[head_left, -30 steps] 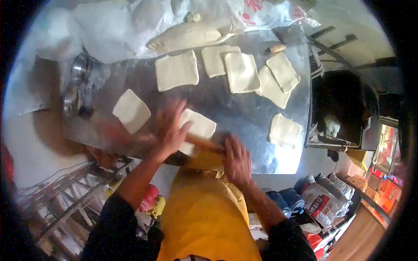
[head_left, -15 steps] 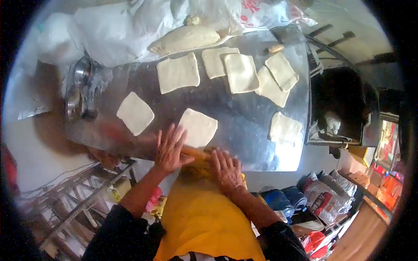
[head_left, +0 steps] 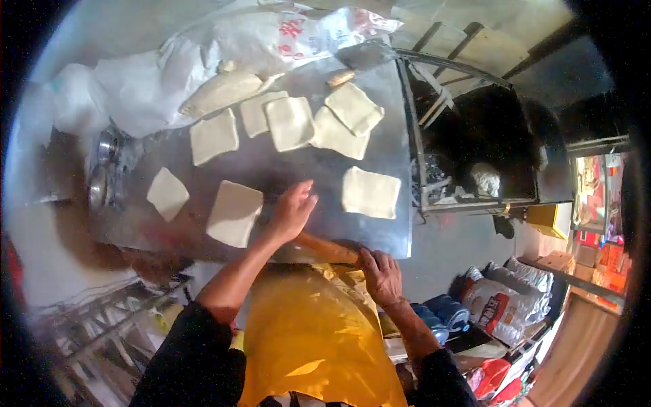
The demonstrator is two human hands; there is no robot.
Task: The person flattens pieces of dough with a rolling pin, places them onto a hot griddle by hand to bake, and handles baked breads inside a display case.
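Left hand point(head_left: 291, 216): fingers apart. Right hand point(head_left: 383, 277): clamped on brown wooden rolling pin point(head_left: 329, 249). White plastic sack point(head_left: 319, 37): red lettering, illegible.

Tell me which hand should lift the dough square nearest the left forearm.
Probably the left hand: nearer that dough square, fingers extended. The right hand is on the rolling pin, farther away.

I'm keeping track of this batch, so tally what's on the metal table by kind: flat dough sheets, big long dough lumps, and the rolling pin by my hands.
Flat dough sheets: 8
Big long dough lump: 1
Rolling pin: 1
Total: 10
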